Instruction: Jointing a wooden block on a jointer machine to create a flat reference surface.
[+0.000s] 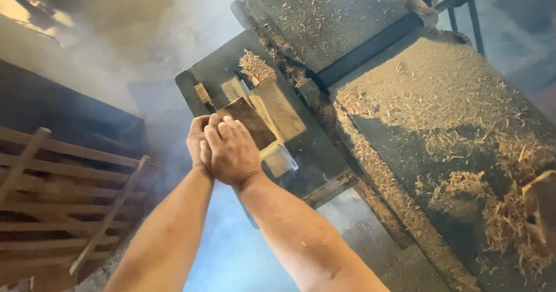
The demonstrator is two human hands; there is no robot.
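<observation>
A: Gripping a block at frame centre, both hands together: right hand over the left hand, fingers clenched on its near end.

B: Judged stiff, rough, fairly light; splintery, so best held by the flat faces. Rested on the table among other offcuts.

A: Shavings spread across the machine bed at right; crate slats at lower left.

B: No packages, labels or signs seen anywhere.
</observation>
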